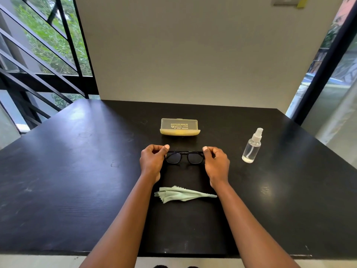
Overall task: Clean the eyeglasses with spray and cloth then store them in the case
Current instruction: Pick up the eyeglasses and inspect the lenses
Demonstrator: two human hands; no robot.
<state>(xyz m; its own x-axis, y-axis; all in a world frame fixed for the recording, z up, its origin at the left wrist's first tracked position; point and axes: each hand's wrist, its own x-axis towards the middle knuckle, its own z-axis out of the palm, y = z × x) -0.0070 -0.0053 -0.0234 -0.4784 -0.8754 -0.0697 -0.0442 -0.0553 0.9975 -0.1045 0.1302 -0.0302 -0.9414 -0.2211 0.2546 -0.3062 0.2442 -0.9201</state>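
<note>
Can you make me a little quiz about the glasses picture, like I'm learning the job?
1. True or false: the eyeglasses are already inside the case.
2. Which thing lies nearest the person, between the forearms? A) spray bottle B) cloth C) case
3. Fill in: the left hand and right hand each pinch one ____ of the glasses frame.

Key
1. False: the hands hold them over the black table, and the case lies shut beyond them.
2. B.
3. End (outer corner).
</note>
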